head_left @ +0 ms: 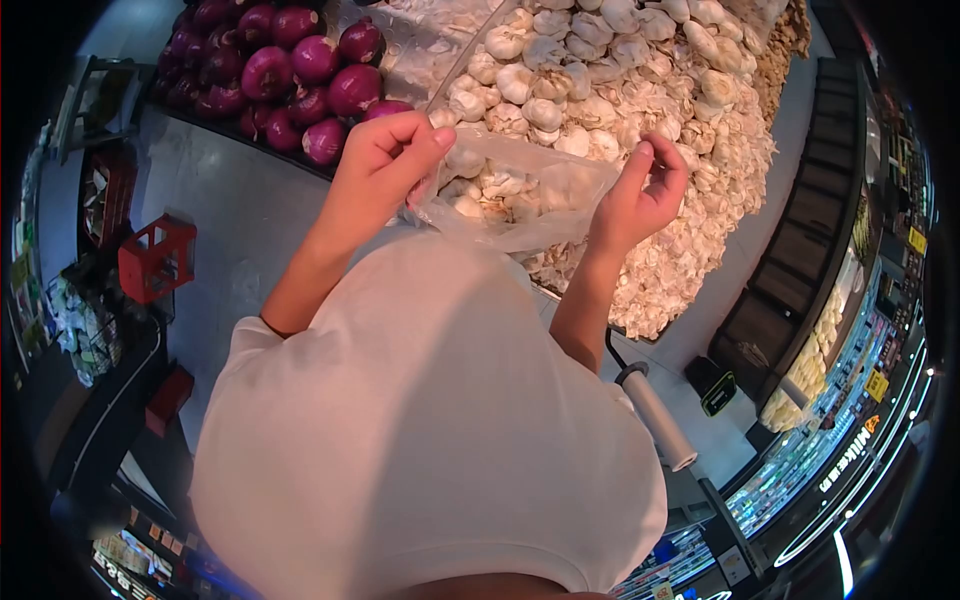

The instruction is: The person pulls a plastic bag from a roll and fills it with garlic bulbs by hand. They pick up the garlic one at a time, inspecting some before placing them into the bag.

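A clear plastic bag [575, 185] stretches between my two hands, in front of my white shirt. My left hand [385, 170] has its fingers curled and pinched on the bag's left edge. On the other side, my right hand [642, 198] is closed with thumb and forefinger together at the bag's right edge. Garlic bulbs [510, 190] show in and through the bag's thin film. Behind it rises a large heap of loose garlic [690, 170], with whole bulbs at the top and papery skins lower down.
Red onions [300, 75] are piled at upper left, beside the garlic. A red crate [157, 258] stands on the floor at left. Down to the right is a roll of bags [655, 415] on a holder. Shelving [800, 240] curves along the right.
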Available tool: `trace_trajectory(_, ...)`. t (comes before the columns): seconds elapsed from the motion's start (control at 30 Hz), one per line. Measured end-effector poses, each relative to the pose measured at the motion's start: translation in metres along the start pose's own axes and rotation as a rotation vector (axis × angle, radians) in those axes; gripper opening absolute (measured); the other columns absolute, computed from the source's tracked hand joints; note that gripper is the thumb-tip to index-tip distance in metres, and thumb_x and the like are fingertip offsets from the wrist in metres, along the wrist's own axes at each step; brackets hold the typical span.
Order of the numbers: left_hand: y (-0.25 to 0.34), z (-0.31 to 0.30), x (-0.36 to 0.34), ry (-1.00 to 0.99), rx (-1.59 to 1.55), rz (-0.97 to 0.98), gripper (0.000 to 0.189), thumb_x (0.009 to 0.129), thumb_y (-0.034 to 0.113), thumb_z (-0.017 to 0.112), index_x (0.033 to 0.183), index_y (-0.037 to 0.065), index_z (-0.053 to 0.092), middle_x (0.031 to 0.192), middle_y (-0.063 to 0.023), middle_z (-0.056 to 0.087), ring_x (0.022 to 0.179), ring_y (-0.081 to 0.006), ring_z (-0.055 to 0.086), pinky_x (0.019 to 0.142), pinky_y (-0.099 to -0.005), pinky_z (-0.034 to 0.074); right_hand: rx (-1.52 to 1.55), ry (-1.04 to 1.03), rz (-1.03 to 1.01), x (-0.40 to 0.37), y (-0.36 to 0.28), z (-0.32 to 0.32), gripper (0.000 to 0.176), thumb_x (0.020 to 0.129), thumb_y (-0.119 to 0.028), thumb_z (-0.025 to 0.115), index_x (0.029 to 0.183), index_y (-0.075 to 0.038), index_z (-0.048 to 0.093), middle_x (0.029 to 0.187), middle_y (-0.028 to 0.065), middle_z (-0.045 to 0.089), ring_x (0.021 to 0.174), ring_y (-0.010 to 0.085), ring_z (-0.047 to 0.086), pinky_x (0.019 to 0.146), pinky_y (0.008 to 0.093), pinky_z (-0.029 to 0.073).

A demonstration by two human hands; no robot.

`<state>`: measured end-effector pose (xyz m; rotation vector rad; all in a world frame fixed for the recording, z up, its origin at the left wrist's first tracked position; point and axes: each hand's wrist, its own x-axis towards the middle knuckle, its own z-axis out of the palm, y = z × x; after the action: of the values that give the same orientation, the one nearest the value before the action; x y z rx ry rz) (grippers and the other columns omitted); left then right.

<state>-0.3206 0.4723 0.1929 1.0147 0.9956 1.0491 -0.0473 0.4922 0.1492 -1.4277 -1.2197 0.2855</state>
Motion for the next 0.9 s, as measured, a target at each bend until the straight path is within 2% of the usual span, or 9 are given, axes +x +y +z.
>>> trace_trajectory(0.1, 0.000, -0.001, 0.001, -0.008, 0.003, -0.004, 0.039, 0.106, 0.021, 0.064, 0.071, 0.007, 0.054, 0.060, 0.0042, 0.053, 0.052, -0.0019, 0.047, 0.048, -0.0218, 0.035, -0.718, -0.060, -0.273, 0.023, 0.034, -0.018, 0.035, 0.101, -0.019, 0.065, 0.130, 0.000, 0.062, 0.127, 0.0173, 0.065, 0.116, 0.0350, 0.061, 0.099, 0.0466, 0.049)
trace_trajectory(0.13, 0.000, -0.001, 0.002, -0.012, 0.007, -0.004, 0.039, 0.106, 0.021, 0.064, 0.071, 0.007, 0.054, 0.060, 0.0043, 0.053, 0.053, -0.0019, 0.047, 0.048, -0.0219, 0.035, -0.730, -0.113, -0.209, 0.024, 0.050, -0.023, 0.044, 0.099, -0.024, 0.066, 0.136, -0.001, 0.060, 0.135, 0.0198, 0.061, 0.125, 0.0401, 0.057, 0.105, 0.0512, 0.045)
trace_trajectory(0.23, 0.001, 0.001, 0.004, -0.022, 0.011, -0.001, 0.040, 0.106, 0.021, 0.064, 0.071, 0.007, 0.053, 0.061, 0.0043, 0.053, 0.053, -0.0018, 0.047, 0.049, -0.0219, 0.035, -0.720, -0.317, 0.031, 0.020, 0.067, -0.032, 0.044, 0.099, -0.024, 0.066, 0.137, -0.002, 0.060, 0.139, 0.0185, 0.060, 0.127, 0.0374, 0.057, 0.107, 0.0486, 0.045)
trace_trajectory(0.33, 0.001, 0.002, 0.005, -0.029, 0.013, -0.007, 0.040, 0.106, 0.021, 0.064, 0.071, 0.007, 0.053, 0.062, 0.0042, 0.054, 0.054, -0.0017, 0.047, 0.049, -0.0219, 0.035, -0.772, -0.412, 0.122, 0.014, 0.065, -0.025, 0.043, 0.097, -0.018, 0.066, 0.138, -0.005, 0.060, 0.140, 0.0184, 0.060, 0.129, 0.0375, 0.055, 0.108, 0.0474, 0.045)
trace_trajectory(0.43, 0.001, 0.002, 0.006, -0.038, 0.014, -0.013, 0.040, 0.106, 0.020, 0.063, 0.071, 0.007, 0.053, 0.062, 0.0043, 0.053, 0.054, -0.0017, 0.047, 0.049, -0.0219, 0.035, -0.803, -0.379, 0.060, 0.012, 0.081, -0.018, 0.044, 0.096, -0.012, 0.066, 0.139, -0.007, 0.060, 0.138, 0.0186, 0.060, 0.128, 0.0381, 0.056, 0.106, 0.0472, 0.047)
trace_trajectory(0.5, 0.001, 0.002, 0.006, -0.040, 0.014, -0.020, 0.039, 0.106, 0.020, 0.063, 0.071, 0.007, 0.053, 0.061, 0.0044, 0.053, 0.054, -0.0018, 0.047, 0.050, -0.0220, 0.035, -0.736, -0.401, 0.128, 0.014, 0.086, -0.016, 0.045, 0.095, -0.010, 0.066, 0.140, -0.008, 0.059, 0.138, 0.0187, 0.060, 0.127, 0.0381, 0.056, 0.105, 0.0474, 0.048)
trace_trajectory(0.73, 0.000, 0.000, 0.006, -0.049, 0.009, -0.019, 0.038, 0.106, 0.021, 0.064, 0.072, 0.008, 0.053, 0.061, 0.0047, 0.053, 0.054, -0.0018, 0.047, 0.050, -0.0219, 0.035, -0.814, -0.502, 0.078, 0.030, 0.081, -0.021, 0.041, 0.094, -0.010, 0.068, 0.134, -0.010, 0.061, 0.134, 0.0154, 0.062, 0.127, 0.0379, 0.056, 0.099, 0.0478, 0.051)
trace_trajectory(0.83, -0.001, -0.001, 0.005, -0.057, -0.010, -0.028, 0.039, 0.107, 0.021, 0.063, 0.072, 0.008, 0.052, 0.061, 0.0051, 0.052, 0.054, -0.0017, 0.047, 0.050, -0.0219, 0.035, -0.783, -0.432, 0.077, 0.031, 0.073, -0.023, 0.038, 0.093, -0.012, 0.070, 0.130, -0.009, 0.062, 0.130, 0.0130, 0.063, 0.124, 0.0371, 0.058, 0.098, 0.0466, 0.051)
trace_trajectory(0.9, -0.001, -0.001, 0.004, -0.055, -0.016, -0.032, 0.039, 0.107, 0.021, 0.063, 0.072, 0.009, 0.052, 0.061, 0.0054, 0.051, 0.054, -0.0016, 0.046, 0.050, -0.0219, 0.035, -0.826, -0.355, 0.068, 0.030, 0.064, -0.023, 0.038, 0.094, -0.015, 0.071, 0.130, -0.005, 0.061, 0.129, 0.0149, 0.062, 0.121, 0.0372, 0.059, 0.098, 0.0450, 0.050)
